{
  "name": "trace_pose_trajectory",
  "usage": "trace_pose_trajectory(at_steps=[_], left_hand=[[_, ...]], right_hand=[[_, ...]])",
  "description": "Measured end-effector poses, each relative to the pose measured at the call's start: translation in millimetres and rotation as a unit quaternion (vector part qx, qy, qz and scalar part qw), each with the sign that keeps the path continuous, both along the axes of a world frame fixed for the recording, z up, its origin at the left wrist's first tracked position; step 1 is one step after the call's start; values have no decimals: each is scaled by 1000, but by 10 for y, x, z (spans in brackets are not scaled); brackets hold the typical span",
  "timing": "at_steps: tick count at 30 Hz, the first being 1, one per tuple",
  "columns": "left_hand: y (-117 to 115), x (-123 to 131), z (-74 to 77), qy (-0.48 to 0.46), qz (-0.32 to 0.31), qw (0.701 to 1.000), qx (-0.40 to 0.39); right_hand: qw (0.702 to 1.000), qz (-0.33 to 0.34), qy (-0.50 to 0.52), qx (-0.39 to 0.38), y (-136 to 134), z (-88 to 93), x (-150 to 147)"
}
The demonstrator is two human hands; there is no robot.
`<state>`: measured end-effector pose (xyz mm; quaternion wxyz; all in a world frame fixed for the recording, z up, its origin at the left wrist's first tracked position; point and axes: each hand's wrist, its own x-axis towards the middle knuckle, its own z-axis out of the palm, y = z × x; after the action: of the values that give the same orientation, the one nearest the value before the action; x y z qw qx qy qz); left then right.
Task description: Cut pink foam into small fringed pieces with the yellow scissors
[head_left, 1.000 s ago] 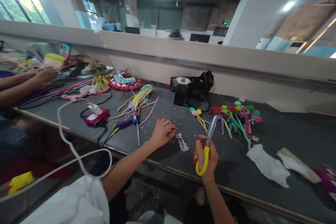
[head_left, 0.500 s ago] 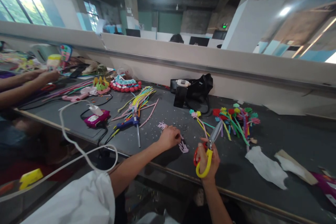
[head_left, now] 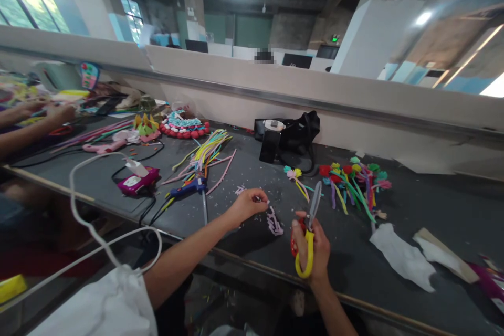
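Scissors [head_left: 309, 231], yellow/red handles, stand upright in the right hand [head_left: 312, 252]. The fist is clamped on the handles, blades up & nearly closed, over the near edge of the table [head_left: 433, 205]. Head view only. Left hand [head_left: 244, 205] is low, just left of them, fingertips pinched together; can't tell if a scrap sits btwn them. Lilac cut pieces [head_left: 274, 222] lie on the table btwn the two hands. Glue gun [head_left: 189, 187] & loose pipe cleaners [head_left: 207, 152] are further left. Pipe-cleaner flowers [head_left: 354, 181] lie beyond the blades, apart. Co-worker's hands [head_left: 55, 113] are far left, well apart.

Risks, as I judge: blade tips are up w/ the left fingers near, so a quick reach across could nick them. The lilac pieces are close to the edge, so a wrist sweep could knock them off.
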<state>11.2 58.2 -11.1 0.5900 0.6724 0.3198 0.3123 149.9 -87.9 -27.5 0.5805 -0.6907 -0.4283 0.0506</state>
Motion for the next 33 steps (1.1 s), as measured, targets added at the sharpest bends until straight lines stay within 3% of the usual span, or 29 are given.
trace_pose_trajectory(at_steps=[7,12,15,23,33], left_hand=[[30,1,250,-123,-13,980,-156],[35,19,394,-260,-32,924,-279],[31,-22,407,-276,-23,914,-296],[38,-121,306,-239,11,926,-291],[20,-155,247,-217,48,933,-282]], right_hand=[[990,94,-98,-38,180,12,191],[964,102,-211,-126,274,60,172],[953,90,-252,-141,294,20,107],[934,104,-310,-144,273,-203,104],[928,106,-335,-123,228,-222,74]])
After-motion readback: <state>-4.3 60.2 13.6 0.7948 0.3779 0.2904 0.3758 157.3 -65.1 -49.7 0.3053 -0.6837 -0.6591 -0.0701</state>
